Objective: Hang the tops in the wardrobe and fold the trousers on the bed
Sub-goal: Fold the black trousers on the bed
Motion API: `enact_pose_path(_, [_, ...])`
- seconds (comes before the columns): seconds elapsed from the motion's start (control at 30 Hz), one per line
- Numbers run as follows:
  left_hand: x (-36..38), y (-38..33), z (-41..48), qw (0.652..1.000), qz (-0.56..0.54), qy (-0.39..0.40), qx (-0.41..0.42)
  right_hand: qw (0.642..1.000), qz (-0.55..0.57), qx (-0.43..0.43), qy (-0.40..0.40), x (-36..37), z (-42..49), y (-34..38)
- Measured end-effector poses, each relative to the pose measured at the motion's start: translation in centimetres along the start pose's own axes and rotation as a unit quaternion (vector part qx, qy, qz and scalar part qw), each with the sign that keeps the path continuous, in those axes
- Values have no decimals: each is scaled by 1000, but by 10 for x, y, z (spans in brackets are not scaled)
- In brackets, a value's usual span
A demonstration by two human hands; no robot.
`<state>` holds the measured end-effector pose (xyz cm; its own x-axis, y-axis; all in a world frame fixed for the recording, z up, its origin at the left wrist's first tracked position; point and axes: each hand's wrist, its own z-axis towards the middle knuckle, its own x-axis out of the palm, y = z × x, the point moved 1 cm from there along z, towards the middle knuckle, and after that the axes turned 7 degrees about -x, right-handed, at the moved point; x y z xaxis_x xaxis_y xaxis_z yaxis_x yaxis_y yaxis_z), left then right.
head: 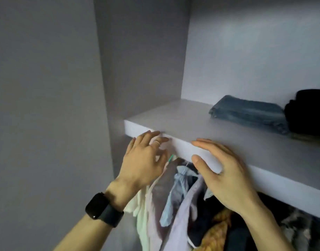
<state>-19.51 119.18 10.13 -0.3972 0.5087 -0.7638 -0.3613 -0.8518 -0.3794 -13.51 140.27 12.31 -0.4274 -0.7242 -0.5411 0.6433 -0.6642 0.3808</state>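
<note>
Left hand, right hand wide, empty. Pale top, 6 o'clock: hook hidden under shelf, may drop.

A pale grey shelf carries faded blue jeans and a black bundle, while cream, lilac, light-blue and mustard-patterned tops hang below.

Folded jeans lie on the shelf (right side), above the hanging tops.
</note>
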Motion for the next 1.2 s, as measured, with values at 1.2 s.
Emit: enact_pose_path(1.2, [-275, 329, -780, 565, 122, -50, -814, 613, 271, -342, 659, 564, -293, 597])
